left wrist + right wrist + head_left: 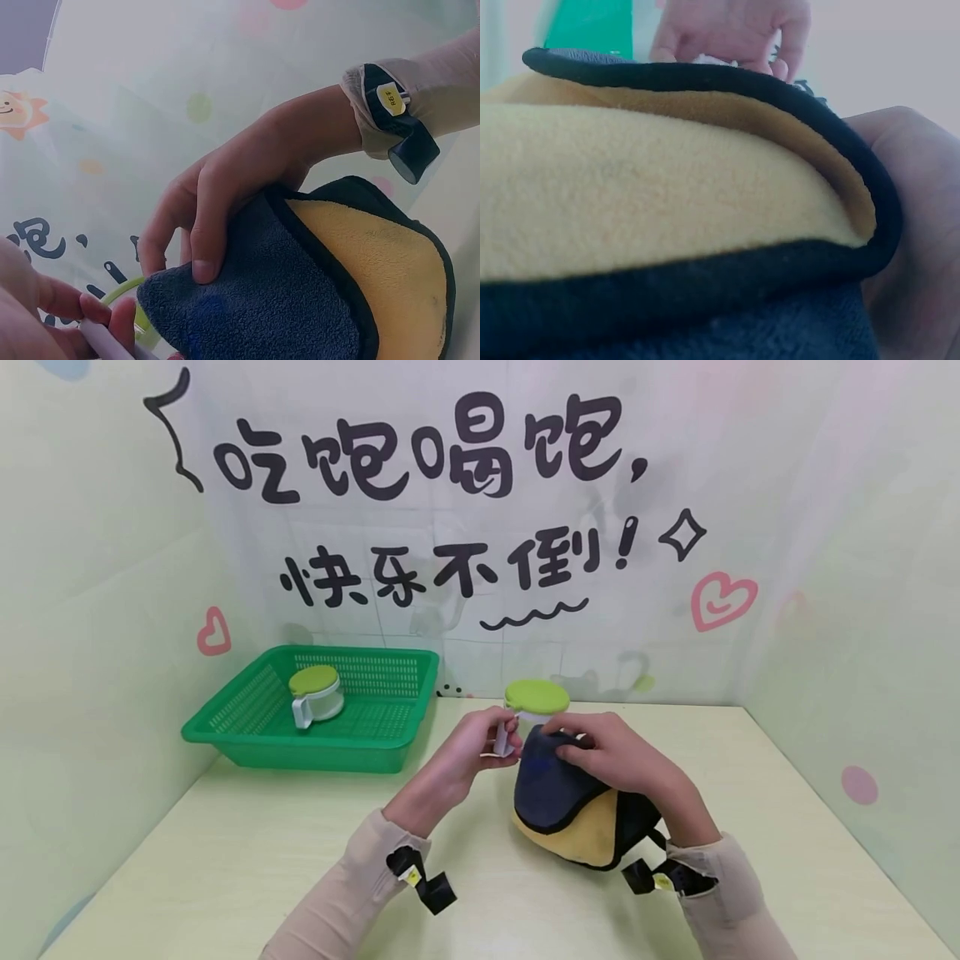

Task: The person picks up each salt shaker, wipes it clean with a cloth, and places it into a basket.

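Note:
A clear jar with a green lid [537,696] stands at the back of the table, its lower part covered by a cloth. My left hand [483,739] grips the jar's white handle [503,742]; the left wrist view shows fingers curled round that handle [105,343]. A cleaning cloth [551,781], navy on one face and yellow on the other with black edging, hangs folded from my right hand [618,752]. The right thumb and fingers pinch it near the jar's side. Up close in the right wrist view, the folded cloth [652,180] hides most of the jar.
At the back left sits a green plastic basket [315,756], holding a second green-lidded jar [322,700] with a handle. The pale table [300,860] meets a printed wall sheet [465,643] behind, with side walls to left and right.

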{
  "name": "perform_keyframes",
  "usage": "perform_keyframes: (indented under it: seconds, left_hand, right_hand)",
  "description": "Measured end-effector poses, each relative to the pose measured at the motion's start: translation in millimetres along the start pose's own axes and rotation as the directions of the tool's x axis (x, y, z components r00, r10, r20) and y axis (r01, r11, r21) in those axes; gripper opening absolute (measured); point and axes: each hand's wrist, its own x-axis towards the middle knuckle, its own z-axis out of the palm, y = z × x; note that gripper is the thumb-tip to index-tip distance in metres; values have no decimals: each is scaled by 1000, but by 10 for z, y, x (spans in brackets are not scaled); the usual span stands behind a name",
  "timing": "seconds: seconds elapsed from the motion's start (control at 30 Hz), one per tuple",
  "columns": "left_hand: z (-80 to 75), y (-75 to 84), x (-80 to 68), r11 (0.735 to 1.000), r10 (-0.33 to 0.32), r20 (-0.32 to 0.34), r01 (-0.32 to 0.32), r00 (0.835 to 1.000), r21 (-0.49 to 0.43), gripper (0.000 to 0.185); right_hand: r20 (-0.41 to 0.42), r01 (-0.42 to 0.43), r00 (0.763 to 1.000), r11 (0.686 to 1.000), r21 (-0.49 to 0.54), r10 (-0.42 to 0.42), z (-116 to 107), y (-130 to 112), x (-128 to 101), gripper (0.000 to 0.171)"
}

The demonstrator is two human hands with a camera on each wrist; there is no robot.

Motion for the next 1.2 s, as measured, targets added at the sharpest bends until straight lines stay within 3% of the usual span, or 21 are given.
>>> perform_keyframes:
  seconds: [0.5,0.67,0.87,1.03,1.2]
  left_hand:
    - [-107,76,-45,999,37,-9,-37,999,0,21]
    - [-132,93,-90,998,40,56,-43,998,56,22]
    - [-210,96,-163,999,35,131,-39,991,33,25]
    - [-402,125,-219,998,58,93,-58,994,-5,24]
    - [-725,192,-240,999,48,-20,-48,999,12,21]
  right_hand:
    - [-125,-41,992,995,-95,29,-206,172,-123,22]
    - [-144,-70,988,982,-173,46,-189,182,-115,24]
    - [-157,-77,986,987,-140,55,-205,204,-103,27]
    - [-183,-106,980,987,-118,84,-311,217,-163,27]
    - [-194,-140,974,985,-104,117,-415,242,-236,28]
